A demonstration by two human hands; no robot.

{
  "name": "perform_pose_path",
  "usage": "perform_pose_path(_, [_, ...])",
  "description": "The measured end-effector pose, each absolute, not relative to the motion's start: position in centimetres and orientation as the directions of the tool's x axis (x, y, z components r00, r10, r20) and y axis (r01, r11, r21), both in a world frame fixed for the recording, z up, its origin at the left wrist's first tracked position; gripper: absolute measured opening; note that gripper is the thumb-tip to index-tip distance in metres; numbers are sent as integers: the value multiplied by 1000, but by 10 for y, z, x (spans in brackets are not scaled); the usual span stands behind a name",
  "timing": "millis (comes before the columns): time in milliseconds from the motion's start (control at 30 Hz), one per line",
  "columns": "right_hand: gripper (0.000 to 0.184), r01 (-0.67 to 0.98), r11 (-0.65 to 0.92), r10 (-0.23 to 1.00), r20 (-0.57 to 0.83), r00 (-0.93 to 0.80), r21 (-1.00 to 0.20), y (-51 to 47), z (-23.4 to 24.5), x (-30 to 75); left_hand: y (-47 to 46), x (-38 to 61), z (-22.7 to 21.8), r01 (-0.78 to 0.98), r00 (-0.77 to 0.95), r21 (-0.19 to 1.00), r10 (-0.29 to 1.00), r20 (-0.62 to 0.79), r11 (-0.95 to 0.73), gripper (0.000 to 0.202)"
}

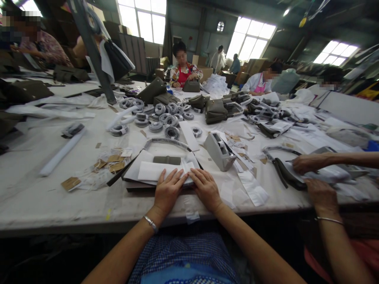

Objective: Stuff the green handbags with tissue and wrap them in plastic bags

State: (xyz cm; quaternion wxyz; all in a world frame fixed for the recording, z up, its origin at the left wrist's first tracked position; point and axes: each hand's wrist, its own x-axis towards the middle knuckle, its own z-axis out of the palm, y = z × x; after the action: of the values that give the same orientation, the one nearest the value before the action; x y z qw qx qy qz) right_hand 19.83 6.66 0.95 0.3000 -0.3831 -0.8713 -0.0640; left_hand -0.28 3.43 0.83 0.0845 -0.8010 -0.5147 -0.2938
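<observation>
A dark handbag [130, 172] lies flat before me near the table's front edge, its wrapped handle [168, 141] arching away from me. White padding [148, 172] covers much of it, and a small olive strip [167, 160] shows above that. My left hand [169, 189] rests on the padding's near edge, fingers stretched out. Beside it my right hand [206, 188] presses flat at the bag's near right side, fingers extended. The fingertips of both hands almost meet over the white sheet. Whatever lies beneath my palms is hidden.
A grey tape dispenser [219, 152] stands right of the bag. Brown tags [114, 161] lie to the left, coiled wrapped straps [171, 120] behind. At right, a co-worker's hands [314, 173] work on another bag [288, 173]. A metal post [100, 67] rises at the left.
</observation>
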Motion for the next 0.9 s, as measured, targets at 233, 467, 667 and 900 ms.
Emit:
perform_pose_path(233, [62,612,779,588,495,-640,-134,18,12,229,33,-2,6,882,293,160,781,552,-444,40])
perform_pose_path(467, [69,464,843,532,291,-795,-272,-7,12,240,34,-2,7,879,293,167,782,550,-447,41])
perform_pose_path(667, [48,345,859,502,489,-713,-380,11,-4,223,34,-3,7,883,306,137,772,557,-448,41])
perform_pose_path(900, [39,367,809,582,544,-604,-459,1,-5,210,33,-3,3,893,309,105,765,565,-438,41])
